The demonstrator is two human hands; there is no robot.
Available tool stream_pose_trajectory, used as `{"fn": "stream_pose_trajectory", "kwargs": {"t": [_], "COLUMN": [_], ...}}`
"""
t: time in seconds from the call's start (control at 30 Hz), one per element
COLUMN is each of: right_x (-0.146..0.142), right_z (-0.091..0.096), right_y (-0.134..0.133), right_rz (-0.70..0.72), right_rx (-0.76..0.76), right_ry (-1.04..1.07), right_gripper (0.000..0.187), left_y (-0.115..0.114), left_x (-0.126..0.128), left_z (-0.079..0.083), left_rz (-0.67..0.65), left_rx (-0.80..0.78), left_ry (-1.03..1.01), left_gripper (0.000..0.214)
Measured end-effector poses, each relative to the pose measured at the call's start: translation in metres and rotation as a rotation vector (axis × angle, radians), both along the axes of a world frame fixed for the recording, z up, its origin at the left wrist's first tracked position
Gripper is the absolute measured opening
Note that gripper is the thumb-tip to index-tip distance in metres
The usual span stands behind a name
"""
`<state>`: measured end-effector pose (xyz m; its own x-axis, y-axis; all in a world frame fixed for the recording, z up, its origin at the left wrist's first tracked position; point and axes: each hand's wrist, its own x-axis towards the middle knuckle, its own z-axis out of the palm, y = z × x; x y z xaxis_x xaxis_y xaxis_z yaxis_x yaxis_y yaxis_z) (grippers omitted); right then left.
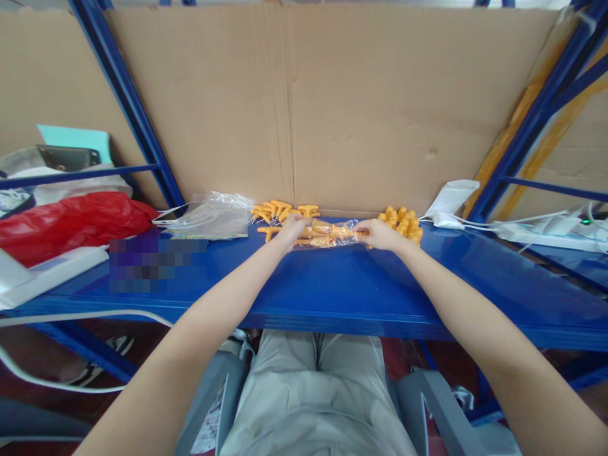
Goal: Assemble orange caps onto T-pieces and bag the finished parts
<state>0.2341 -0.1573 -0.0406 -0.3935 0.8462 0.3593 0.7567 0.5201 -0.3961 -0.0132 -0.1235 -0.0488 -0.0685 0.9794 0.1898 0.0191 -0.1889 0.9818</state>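
A small clear plastic bag (327,234) with orange plastic parts inside lies on the blue shelf (342,285). My left hand (293,229) is closed on the bag's left end. My right hand (377,233) is closed on its right end. Behind the left hand lies a loose heap of orange T-shaped parts (280,211). A second heap of orange parts (403,223) sits just behind the right hand.
A stack of empty clear bags (211,216) lies left of the heaps. A red bag (66,223) and white trays (42,272) fill the far left. Crumpled white plastic (451,199) and a white power strip with cables (546,231) are on the right. Cardboard (356,107) backs the shelf.
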Motion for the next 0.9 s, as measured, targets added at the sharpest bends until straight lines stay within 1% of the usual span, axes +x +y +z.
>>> {"fn": "stream_pose_trajectory", "kwargs": {"t": [0.13,0.3,0.4,0.53,0.6,0.77,0.83,0.9], "right_x": [0.002,0.007,0.008,0.005,0.003,0.002,0.003,0.003], "right_z": [-0.002,0.000,0.003,0.004,0.004,0.005,0.006,0.008], "right_y": [0.002,0.001,-0.001,-0.003,-0.003,-0.004,-0.005,-0.006], "right_rz": [0.049,0.117,0.111,0.054,0.047,0.104,0.088,0.038], "right_rx": [-0.033,-0.163,-0.163,-0.157,-0.154,-0.155,-0.149,-0.112], "right_ry": [0.096,0.150,0.163,0.169,0.183,0.202,0.197,0.199], "right_gripper": [0.030,0.045,0.050,0.046,0.045,0.045,0.041,0.032], "left_y": [-0.005,-0.012,-0.012,-0.009,-0.008,-0.012,-0.014,-0.017], "left_x": [0.000,0.001,0.002,0.000,-0.001,0.000,0.002,0.003], "left_z": [0.003,0.007,0.006,0.004,0.003,0.005,0.005,0.006], "left_rz": [0.057,0.025,0.010,-0.043,-0.057,-0.018,-0.008,-0.017], "left_rx": [-0.009,0.008,0.000,-0.014,-0.010,0.013,0.017,0.022], "left_ry": [0.090,0.145,0.159,0.177,0.193,0.209,0.233,0.252], "left_gripper": [0.019,0.011,0.010,0.008,0.007,0.009,0.010,0.010]}}
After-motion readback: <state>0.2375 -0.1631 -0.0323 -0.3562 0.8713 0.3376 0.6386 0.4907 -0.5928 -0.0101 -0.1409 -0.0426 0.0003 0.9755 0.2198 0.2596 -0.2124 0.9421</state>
